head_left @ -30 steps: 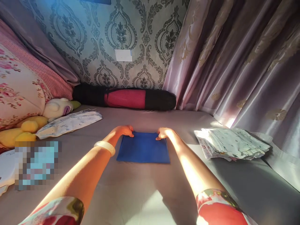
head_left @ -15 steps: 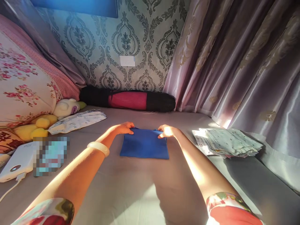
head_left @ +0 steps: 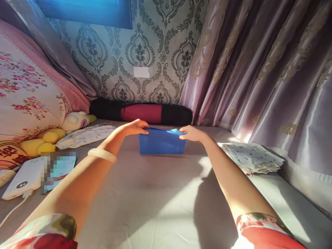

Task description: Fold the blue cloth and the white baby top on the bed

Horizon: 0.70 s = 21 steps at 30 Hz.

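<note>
While the left hand (head_left: 137, 127) and the right hand (head_left: 192, 133) pinch its upper corners between thumbs and fingers, the blue fabric piece (head_left: 163, 141) hangs between and below the fingertips, its lower edge's contact with the grey bedsheet (head_left: 145, 186) unclear; beyond the fingers lies a black-and-red roll (head_left: 141, 113).

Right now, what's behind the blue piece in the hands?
Past the top edge of the blue piece, some grey sheet, then the black-and-red roll by the wall. Whatever is directly behind the piece's front is covered, so I can't tell.
</note>
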Each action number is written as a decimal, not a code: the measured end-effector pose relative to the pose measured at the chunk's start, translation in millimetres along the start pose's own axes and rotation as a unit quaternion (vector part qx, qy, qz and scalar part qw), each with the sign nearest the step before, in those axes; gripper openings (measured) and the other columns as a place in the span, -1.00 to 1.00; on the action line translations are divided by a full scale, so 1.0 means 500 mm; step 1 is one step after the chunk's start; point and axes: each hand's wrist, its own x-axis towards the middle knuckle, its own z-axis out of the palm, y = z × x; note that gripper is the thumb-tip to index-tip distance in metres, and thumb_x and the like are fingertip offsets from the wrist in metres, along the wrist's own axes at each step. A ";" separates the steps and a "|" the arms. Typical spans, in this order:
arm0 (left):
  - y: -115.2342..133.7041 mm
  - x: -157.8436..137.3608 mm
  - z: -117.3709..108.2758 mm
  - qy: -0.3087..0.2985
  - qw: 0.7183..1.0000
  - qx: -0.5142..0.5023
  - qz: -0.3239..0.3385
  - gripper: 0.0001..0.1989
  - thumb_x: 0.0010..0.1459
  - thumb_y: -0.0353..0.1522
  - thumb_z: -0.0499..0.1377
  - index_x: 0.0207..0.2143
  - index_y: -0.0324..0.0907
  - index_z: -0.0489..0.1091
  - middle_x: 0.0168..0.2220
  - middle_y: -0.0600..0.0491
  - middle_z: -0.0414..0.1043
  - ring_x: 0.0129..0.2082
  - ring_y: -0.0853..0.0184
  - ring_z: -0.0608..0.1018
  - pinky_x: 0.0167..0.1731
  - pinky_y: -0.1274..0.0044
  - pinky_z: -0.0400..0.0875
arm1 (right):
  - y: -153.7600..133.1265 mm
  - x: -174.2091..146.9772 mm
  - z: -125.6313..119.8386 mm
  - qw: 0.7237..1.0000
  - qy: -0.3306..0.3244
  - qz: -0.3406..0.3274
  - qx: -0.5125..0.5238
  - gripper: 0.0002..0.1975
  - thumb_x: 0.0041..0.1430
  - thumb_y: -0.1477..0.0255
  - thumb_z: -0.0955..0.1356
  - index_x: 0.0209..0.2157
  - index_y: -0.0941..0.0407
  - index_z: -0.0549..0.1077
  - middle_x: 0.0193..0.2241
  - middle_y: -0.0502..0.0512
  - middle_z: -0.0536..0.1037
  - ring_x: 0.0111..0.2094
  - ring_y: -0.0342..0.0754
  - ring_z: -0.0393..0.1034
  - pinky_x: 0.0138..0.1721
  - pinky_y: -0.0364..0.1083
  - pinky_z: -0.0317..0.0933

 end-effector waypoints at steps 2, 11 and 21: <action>-0.001 0.009 0.007 0.064 0.998 0.017 0.024 -0.65 -0.05 -0.19 0.15 -0.26 -0.20 0.49 -0.33 0.08 0.50 -0.34 0.30 0.47 -0.35 0.56 0.33 | 0.000 0.004 0.007 0.997 0.080 0.008 -0.022 -0.74 0.07 0.42 0.33 -0.18 0.13 0.49 -0.21 0.04 0.54 -0.18 -0.05 0.38 -0.20 -0.16 0.18; -0.034 -0.040 0.128 0.147 0.980 0.136 0.001 -0.66 0.09 -0.41 0.04 -0.10 -0.12 0.46 -0.24 0.02 0.56 -0.24 0.24 0.56 -0.17 0.49 0.37 | 0.025 -0.032 0.149 0.953 0.238 -0.049 -0.182 -0.65 0.09 0.68 0.24 -0.12 0.13 0.47 -0.14 0.13 0.53 -0.08 -0.01 0.35 -0.02 -0.07 0.14; -0.045 -0.175 0.207 0.019 0.987 0.148 0.058 -0.55 0.19 -0.48 -0.14 -0.03 0.01 0.41 -0.02 0.14 0.48 0.03 0.36 0.44 0.11 0.46 0.19 | 0.026 -0.138 0.246 0.976 0.114 -0.074 -0.171 -0.58 0.20 0.67 0.13 -0.05 0.06 0.41 -0.07 0.08 0.45 -0.05 -0.04 0.25 -0.01 -0.07 0.10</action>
